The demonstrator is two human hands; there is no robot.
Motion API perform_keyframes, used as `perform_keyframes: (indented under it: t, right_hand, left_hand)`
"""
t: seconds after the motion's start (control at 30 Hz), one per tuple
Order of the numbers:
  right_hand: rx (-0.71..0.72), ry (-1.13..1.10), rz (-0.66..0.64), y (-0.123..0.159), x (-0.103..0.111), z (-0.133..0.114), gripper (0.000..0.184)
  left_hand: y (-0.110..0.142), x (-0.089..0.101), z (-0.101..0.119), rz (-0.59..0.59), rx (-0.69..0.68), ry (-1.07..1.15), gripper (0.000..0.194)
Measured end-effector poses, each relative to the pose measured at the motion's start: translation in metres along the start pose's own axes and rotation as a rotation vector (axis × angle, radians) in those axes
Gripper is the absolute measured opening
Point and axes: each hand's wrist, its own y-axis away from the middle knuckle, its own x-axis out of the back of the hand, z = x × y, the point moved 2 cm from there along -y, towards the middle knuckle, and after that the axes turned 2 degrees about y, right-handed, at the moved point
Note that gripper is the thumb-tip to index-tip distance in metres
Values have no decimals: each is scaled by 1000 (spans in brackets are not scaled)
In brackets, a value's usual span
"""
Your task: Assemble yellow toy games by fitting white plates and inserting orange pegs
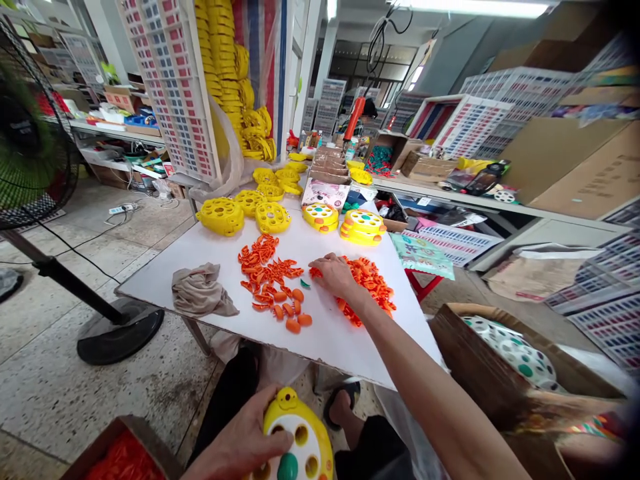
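Note:
My left hand (pixel 245 443) is low in front of me, fingers wrapped round a yellow round toy (pixel 300 437) with holes and a green knob. My right hand (pixel 336 273) reaches out over the white table (pixel 330 333) and rests, fingers curled down, on the edge of a pile of small orange plastic parts (pixel 373 283). A second spread of orange parts (pixel 270 273) lies to its left, with a few orange oval pieces (pixel 293 313) nearer me. Whether the right fingers hold a part is hidden.
A crumpled grey cloth (pixel 200 292) lies at the table's left. Yellow round toy bodies (pixel 250 210) and assembled ones (pixel 363 227) stand at the far side. A standing fan (pixel 30 147) is left, a cardboard box of discs (pixel 510 353) right, a box of orange parts (pixel 125 460) below.

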Motion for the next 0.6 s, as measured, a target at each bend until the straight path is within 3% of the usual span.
perform_keyframes:
  t: [0.13,0.33,0.6]
  right_hand:
    - [11,16,-31,-6,-6,2,31]
    - [13,17,-21,7,-2,6,39]
    - [-21,27,-21,3,-3,4,28]
  left_hand:
    - [-1,2,-2,-1,-3,7,38]
    - [-2,2,-10,-23,-16,70,41]
    - [-4,-5,-6,-39,-4,118,40]
